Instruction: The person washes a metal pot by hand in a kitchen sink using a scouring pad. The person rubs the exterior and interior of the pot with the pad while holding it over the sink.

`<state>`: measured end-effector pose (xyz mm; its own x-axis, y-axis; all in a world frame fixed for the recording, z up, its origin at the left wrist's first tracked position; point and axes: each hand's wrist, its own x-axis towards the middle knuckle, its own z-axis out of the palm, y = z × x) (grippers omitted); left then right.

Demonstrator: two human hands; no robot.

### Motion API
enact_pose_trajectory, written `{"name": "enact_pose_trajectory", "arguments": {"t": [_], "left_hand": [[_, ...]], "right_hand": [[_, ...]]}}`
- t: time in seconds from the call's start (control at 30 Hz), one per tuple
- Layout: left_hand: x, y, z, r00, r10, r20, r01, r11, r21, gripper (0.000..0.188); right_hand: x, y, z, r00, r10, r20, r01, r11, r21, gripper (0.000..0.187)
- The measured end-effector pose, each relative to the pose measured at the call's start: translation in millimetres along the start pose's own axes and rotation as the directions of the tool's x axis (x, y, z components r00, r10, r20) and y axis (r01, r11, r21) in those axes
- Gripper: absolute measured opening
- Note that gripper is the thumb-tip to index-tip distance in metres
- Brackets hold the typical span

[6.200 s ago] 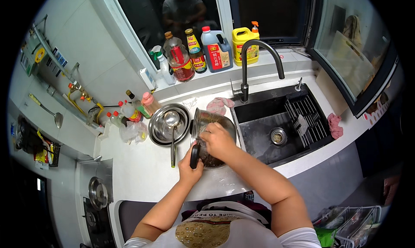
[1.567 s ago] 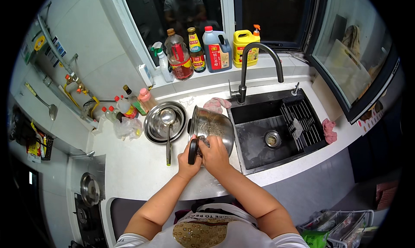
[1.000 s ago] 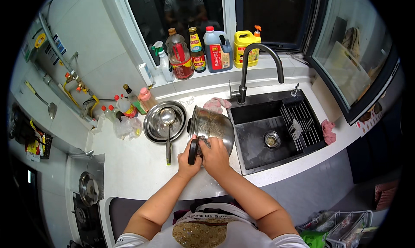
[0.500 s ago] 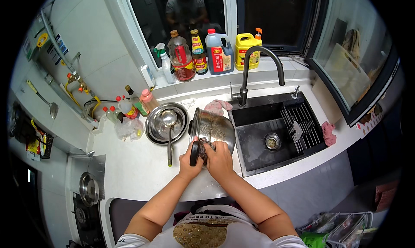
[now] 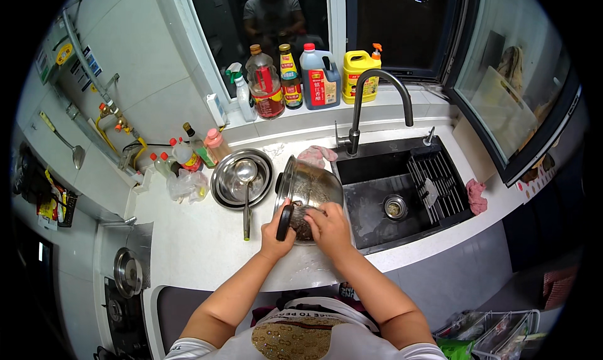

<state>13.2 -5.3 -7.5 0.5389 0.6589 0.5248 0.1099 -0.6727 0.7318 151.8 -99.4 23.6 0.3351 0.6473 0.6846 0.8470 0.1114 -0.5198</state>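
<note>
A stainless steel pot [image 5: 318, 183] lies tipped on its side on the white counter, just left of the sink. Its outer wall is stained brownish. My left hand [image 5: 274, 236] is closed round the pot's near black handle [image 5: 284, 222]. My right hand [image 5: 331, 229] presses a dark grey steel wool scrubber [image 5: 301, 214] to the pot's wall beside that handle, fingers bent over it. Part of the scrubber is hidden by the fingers. To the left of the pot, a ladle [image 5: 246, 171] rests in nested steel bowls [image 5: 217, 187].
At right is the black sink [image 5: 370, 228] with a curved faucet [image 5: 407, 102] and drying rack [image 5: 440, 184]. Pink cloths [image 5: 317, 155] lie behind the pot and right of the sink. Bottles [image 5: 267, 90] line the sill; more stand at the back left. An open window [image 5: 527, 102] juts in.
My right hand has shifted slightly right and away from the left hand, drawing the scrubber over the pot's wall. My left hand keeps its hold on the handle.
</note>
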Motion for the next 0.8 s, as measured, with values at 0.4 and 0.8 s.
{"name": "enact_pose_trajectory", "arguments": {"t": [0.4, 0.8], "left_hand": [[-0.5, -5.0, -1.5, 0.999, 0.014, -0.051, -0.014, 1.0, -0.013, 0.069], [-3.8, -5.0, -5.3, 0.999, -0.03, -0.018, 0.029, 0.999, -0.02, 0.068]], "right_hand": [[-3.7, -1.0, 16.5, 0.988, -0.131, 0.083, 0.138, 0.987, -0.084, 0.032], [2.4, 0.4, 14.6, 0.974, -0.177, 0.141, 0.197, 0.971, -0.138, 0.033]]}}
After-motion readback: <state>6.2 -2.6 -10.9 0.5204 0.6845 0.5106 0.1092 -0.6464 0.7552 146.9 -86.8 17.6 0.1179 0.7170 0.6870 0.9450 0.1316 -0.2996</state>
